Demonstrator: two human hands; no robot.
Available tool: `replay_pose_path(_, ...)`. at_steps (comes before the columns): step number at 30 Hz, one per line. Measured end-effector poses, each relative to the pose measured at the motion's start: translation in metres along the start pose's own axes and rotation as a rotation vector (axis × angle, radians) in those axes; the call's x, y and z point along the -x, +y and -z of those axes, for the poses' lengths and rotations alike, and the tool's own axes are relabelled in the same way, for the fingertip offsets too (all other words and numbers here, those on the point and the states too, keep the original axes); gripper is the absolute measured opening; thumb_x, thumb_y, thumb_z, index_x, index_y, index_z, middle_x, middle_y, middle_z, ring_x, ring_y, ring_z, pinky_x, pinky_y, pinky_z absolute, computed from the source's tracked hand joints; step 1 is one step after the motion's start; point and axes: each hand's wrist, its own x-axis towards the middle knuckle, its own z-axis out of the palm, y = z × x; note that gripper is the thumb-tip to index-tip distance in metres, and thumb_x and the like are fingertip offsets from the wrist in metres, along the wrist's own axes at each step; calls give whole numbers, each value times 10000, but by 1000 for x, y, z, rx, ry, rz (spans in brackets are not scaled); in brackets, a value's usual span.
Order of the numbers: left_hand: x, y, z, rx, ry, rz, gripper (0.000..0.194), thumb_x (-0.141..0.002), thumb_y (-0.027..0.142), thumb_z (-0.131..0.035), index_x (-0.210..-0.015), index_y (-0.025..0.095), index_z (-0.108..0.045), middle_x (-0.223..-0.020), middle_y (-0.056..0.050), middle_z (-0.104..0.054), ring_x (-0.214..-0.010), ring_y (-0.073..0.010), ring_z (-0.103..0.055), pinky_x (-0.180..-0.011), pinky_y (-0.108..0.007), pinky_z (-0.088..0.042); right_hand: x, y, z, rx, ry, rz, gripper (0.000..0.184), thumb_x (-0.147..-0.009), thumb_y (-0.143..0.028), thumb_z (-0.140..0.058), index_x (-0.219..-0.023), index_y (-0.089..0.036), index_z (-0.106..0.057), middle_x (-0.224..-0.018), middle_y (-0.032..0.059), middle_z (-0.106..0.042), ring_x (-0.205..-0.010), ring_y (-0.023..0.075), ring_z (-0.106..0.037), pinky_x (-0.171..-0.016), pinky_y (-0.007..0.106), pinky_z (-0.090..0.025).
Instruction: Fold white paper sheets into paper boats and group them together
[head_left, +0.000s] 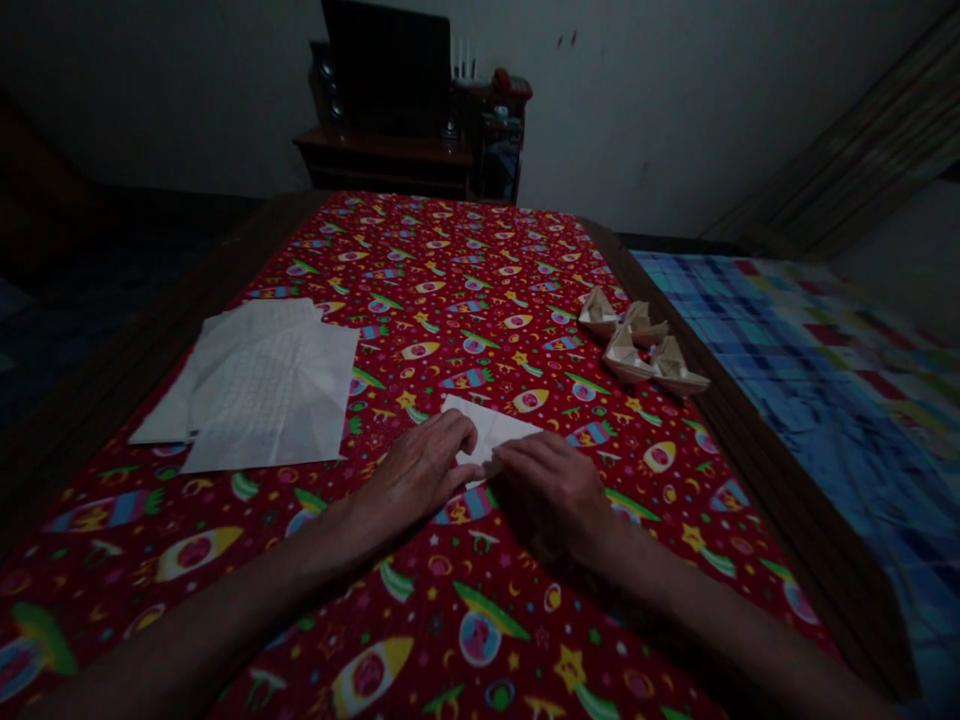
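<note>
A small folded sheet of white paper lies on the red patterned cloth in front of me. My left hand has its curled fingers and thumb on the paper's left end. At the lower right edge, my right hand pinches the same paper, its fingertips pressed together. Part of the sheet is hidden under both hands. Off to the left rests a loose stack of paper sheets, some with faint writing. Several folded paper boats sit in a cluster on the right.
The red tablecloth with rockets and stars covers the dark wooden table. Beyond its far end stand a dark screen and a wooden stand. A blue checked cloth surface lies along the right side. The room is dim.
</note>
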Motion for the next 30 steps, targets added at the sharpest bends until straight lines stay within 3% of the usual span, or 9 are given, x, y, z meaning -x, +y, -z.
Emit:
replay_pose_path(3,0,-3,-3,1,6,-10,198,-810,287,-603,-849,198,-430,-832,1,-499,-749,-157,-483,-639,-269,-381,15,-13,2,70,-193,52,419,-924,-194,-413,-1334,-108,-426,-1321,143,-508,-1231,228,-451,-1022,417,-400)
replay_pose_path(6,0,-3,-2,6,-15,-3,200,-812,296,-601,-856,201,-431,-837,0,-502,-755,-163,-488,-637,-274,-380,22,-16,5,74,-274,11,489,-928,-260,-428,-1392,-128,-351,-1415,135,-391,-1312,223,-359,-1077,437,-350)
replay_pose_path(14,0,0,4,74,-34,8,248,-783,288,-648,-852,203,-425,-828,11,-497,-751,-155,-483,-640,-266,-376,28,-6,11,132,-242,-48,432,-933,-241,-404,-1349,-128,-426,-1380,112,-440,-1309,225,-361,-1070,453,-363)
replay_pose_path(19,0,-4,3,85,-53,5,274,-758,279,-670,-854,207,-424,-836,16,-496,-771,-157,-486,-653,-267,-378,24,-14,6,178,-197,-71,409,-924,-263,-428,-1290,-95,-497,-1324,131,-505,-1268,247,-422,-1088,469,-332)
replay_pose_path(24,-1,-7,5,105,-94,3,296,-732,278,-691,-857,207,-432,-849,19,-503,-766,-154,-492,-639,-259,-378,12,-25,-4,120,-234,-26,413,-929,-281,-420,-1282,-84,-506,-1364,141,-456,-1293,244,-386,-1088,426,-347)
replay_pose_path(30,-1,-7,7,132,-108,26,342,-687,310,-724,-845,204,-440,-848,13,-508,-772,-163,-501,-648,-264,-396,18,-19,1,111,-232,-33,387,-931,-242,-413,-1289,-121,-502,-1350,114,-484,-1271,221,-421,-1082,412,-359)
